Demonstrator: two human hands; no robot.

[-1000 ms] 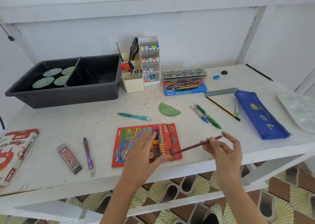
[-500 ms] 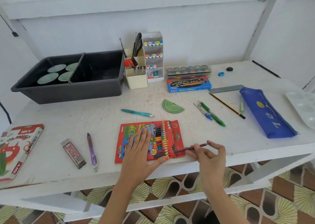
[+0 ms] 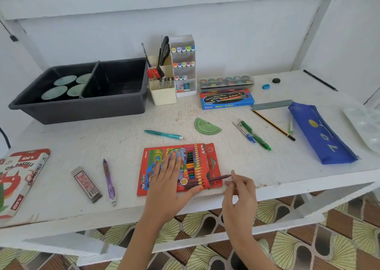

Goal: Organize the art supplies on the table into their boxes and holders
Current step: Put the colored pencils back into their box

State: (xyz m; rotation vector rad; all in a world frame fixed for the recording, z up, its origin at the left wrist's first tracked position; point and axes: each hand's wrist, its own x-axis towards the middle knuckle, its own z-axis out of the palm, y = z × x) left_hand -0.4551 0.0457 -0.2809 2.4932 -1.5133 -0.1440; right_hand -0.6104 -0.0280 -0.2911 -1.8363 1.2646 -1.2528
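While the left hand (image 3: 167,179) is lying flat with straight fingers on the pencil box (image 3: 153,156), pinning it near the front edge of the table (image 3: 257,163), the right hand (image 3: 239,193) is pinching the back end of a dark pencil (image 3: 219,178) between thumb and fingertips. That pencil is sitting part-way inside the box's open right end, nearest the person in the coloured row, with its back end sticking out.

By my reckoning the box is getting close to full, yet the tidying overall is looking barely begun. Lying loose on the table are a teal pen (image 3: 163,134), a protractor (image 3: 206,126), a compass (image 3: 243,131) beside a green pen (image 3: 257,136), a striped pencil (image 3: 273,124), a ruler (image 3: 271,104), a sharpener (image 3: 265,86), an eraser (image 3: 276,80), a black pencil (image 3: 319,80), a purple pen (image 3: 109,179) and a lead case (image 3: 86,184). The holder (image 3: 162,94) and marker rack (image 3: 184,64) at the back are already carrying items, and the blue pouch (image 3: 320,132) is waiting at the right.
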